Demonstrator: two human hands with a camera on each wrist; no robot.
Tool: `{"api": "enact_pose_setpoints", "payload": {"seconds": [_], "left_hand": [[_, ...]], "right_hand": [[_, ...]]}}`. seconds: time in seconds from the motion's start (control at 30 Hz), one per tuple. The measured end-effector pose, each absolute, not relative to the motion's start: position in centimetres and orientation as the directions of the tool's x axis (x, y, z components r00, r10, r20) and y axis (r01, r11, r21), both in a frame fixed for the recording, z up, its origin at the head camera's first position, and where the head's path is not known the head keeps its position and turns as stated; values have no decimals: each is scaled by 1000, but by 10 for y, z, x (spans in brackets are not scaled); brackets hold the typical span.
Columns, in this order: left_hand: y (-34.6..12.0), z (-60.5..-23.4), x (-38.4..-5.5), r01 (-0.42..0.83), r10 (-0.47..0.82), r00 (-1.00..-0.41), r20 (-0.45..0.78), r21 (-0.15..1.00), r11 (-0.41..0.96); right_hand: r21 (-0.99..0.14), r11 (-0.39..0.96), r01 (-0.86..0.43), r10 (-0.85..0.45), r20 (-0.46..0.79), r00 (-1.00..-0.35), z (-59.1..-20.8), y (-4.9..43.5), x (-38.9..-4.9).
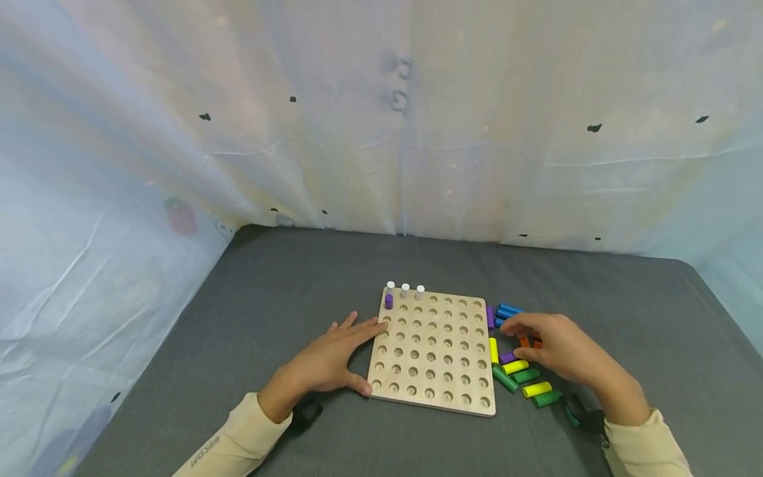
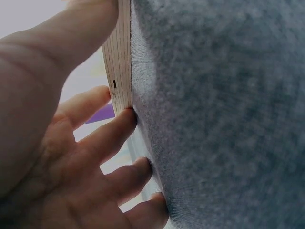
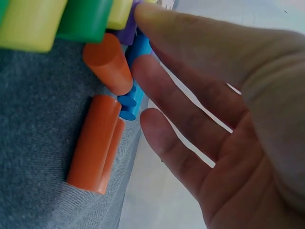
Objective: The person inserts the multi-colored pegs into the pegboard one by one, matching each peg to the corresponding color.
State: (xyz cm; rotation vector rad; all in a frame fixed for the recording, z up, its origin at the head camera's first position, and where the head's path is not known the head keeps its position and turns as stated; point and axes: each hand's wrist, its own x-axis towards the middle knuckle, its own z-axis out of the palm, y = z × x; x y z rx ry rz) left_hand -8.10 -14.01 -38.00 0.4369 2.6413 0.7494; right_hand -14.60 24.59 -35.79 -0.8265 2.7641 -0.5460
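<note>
Pegboard [image 1: 439,350], pale wood, on grey fabric-topped table [image 1: 310,265]; loose coloured pegs [image 1: 515,366] heaped at its right.
Left hand [image 1: 334,358]: fingers splayed, against the board's left edge. Right hand [image 1: 560,344]: among the pegs, fingers loosely bent, thumb and forefinger apart, no grip seen. Probable faults: neighbouring pegs rolling, through crowding and round sides; board skewing, should the left hand slip. Surround: pale printed sheeting [image 1: 453,146], creased, dark-marked, behind and beside the table.

Your pegboard [image 1: 439,324] lies on the worktop [image 1: 298,278], lower centre of frame; four standing pegs [image 1: 405,290] occupy its upper-left corner. Loose pegs [image 1: 536,389] lie right; your left grip [image 1: 328,358] touches its left edge.
</note>
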Motion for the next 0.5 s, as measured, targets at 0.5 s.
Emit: {"api": "enact_pose_setpoints", "payload": {"seconds": [0.5], "left_hand": [[-140,-379,-80,186,374,-890,-259,544,819]], "right_hand": [[-436,735,-519,-599,-61,-798,-357,244,-146]]}}
